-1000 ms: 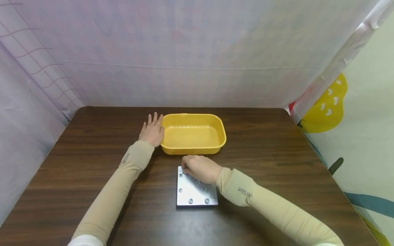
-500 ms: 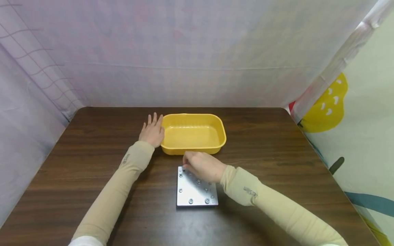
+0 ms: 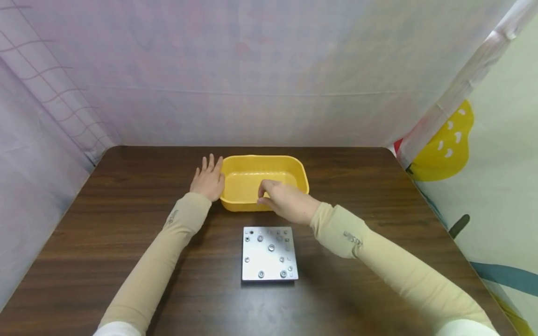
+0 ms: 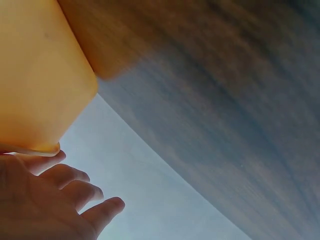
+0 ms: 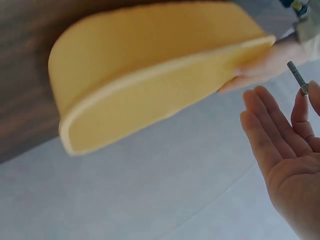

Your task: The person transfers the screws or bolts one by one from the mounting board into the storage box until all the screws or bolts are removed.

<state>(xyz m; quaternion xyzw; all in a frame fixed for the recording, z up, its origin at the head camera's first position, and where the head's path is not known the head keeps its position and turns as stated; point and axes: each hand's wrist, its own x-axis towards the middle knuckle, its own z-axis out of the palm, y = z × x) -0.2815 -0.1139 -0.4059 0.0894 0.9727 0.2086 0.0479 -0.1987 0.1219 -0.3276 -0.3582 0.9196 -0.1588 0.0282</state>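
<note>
Between right thumb and index finger, my right hand (image 3: 292, 201) pinches a small metal screw (image 5: 298, 76), its threaded shank sticking out past the fingertips in the right wrist view. That hand overlaps the front right part of a yellow plastic tray (image 3: 239, 206) in the head view. My left hand (image 3: 207, 181) rests against the tray's left rim with its fingers spread and fairly straight. Nearer me on the table lies a square metal plate (image 3: 257, 265), fitted with several screws. A dark hole (image 3: 251, 232) shows near its far left corner.
Everything stands on a dark wood-grain table (image 3: 126, 224). Pale curtain cloth (image 3: 252, 93) hangs behind the far edge and along the left side. On the right hangs a light cloth printed with a yellow shape (image 3: 445, 149).
My right hand has lifted off the plate's far left corner and moved away from me, up over the tray's front rim, with the screw. The left hand has stayed put.
</note>
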